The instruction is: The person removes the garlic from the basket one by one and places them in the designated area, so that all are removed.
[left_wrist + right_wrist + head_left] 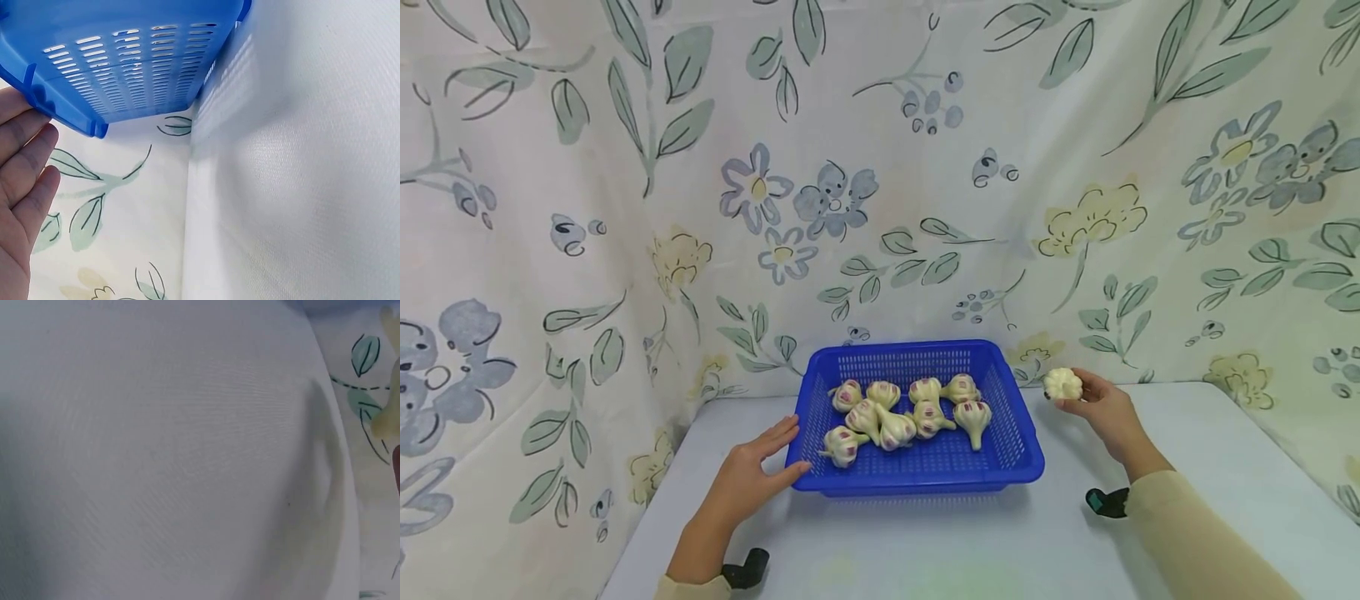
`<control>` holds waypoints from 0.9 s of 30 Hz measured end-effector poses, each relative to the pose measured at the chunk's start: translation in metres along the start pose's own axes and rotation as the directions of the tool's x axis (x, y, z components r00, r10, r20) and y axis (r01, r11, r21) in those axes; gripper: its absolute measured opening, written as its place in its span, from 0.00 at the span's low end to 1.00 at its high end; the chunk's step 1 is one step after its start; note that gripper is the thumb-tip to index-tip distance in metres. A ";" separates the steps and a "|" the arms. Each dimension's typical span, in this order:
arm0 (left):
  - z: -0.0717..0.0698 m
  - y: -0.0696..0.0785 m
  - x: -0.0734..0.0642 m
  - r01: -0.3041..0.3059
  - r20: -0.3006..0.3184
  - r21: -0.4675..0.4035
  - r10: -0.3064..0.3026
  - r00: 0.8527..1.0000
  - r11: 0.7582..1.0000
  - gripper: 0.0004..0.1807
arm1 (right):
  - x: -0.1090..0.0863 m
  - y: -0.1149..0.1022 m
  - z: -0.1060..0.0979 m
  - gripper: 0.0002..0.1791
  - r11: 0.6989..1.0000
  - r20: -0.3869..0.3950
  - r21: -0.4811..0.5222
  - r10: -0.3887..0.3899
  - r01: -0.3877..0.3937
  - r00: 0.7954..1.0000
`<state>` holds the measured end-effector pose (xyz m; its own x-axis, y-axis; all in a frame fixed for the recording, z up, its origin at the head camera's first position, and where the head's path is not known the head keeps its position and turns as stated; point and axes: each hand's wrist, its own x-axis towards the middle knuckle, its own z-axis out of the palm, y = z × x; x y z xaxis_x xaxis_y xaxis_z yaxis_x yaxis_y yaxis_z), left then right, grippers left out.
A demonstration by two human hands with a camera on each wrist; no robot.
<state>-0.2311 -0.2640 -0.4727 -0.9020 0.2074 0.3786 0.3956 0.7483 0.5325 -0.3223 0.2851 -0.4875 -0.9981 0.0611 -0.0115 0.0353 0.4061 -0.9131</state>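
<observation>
A blue plastic basket (pixel 925 480) with slotted walls holds several garlic bulbs (pixel 895 430), pale with purple patches. My left hand (pixel 741 485) is at its left side, fingers straight and thumb by the front left corner. The left wrist view shows those fingers (pixel 28 169) against the basket's outer rim (pixel 69 119). To the right of the basket, my right hand (pixel 1108 417) holds up a creamy white garlic bulb (pixel 1063 384) between thumb and fingers, over the table. Only a sliver of a finger (pixel 397 467) enters the right wrist view at its right edge.
The basket stands on a white-covered table (pixel 925 550). Behind and to the left hangs a floral curtain (pixel 880 167), close to the basket's back edge. Small black devices sit at the left wrist (pixel 747 570) and right wrist (pixel 1108 502).
</observation>
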 end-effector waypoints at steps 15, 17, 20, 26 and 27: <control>0.002 0.001 -0.001 0.001 -0.002 0.005 -0.001 1.000 1.000 0.37 | 0.005 0.030 0.014 0.48 0.999 0.034 -0.002 0.048 -0.048 0.998; 0.002 0.001 -0.001 0.003 -0.002 0.006 -0.003 1.000 1.000 0.37 | 0.005 0.030 0.015 0.47 0.999 0.040 -0.039 0.024 -0.023 0.999; 0.001 0.001 0.000 0.006 -0.004 0.013 -0.006 1.000 1.000 0.37 | 0.005 0.030 0.018 0.45 0.997 0.034 -0.070 0.017 -0.014 0.999; 0.002 0.000 0.001 0.012 -0.004 0.025 -0.012 1.000 1.000 0.38 | 0.006 0.022 0.022 0.42 0.996 0.041 -0.078 0.049 -0.046 0.998; 0.002 0.000 0.001 0.011 -0.005 0.026 -0.011 1.000 1.000 0.38 | 0.006 0.021 0.022 0.41 0.995 0.044 -0.083 0.051 -0.048 0.998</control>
<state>-0.2321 -0.2627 -0.4734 -0.9055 0.1962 0.3763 0.3808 0.7670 0.5165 -0.3288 0.2735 -0.5158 -0.9962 0.0420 -0.0761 0.0869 0.4769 -0.8747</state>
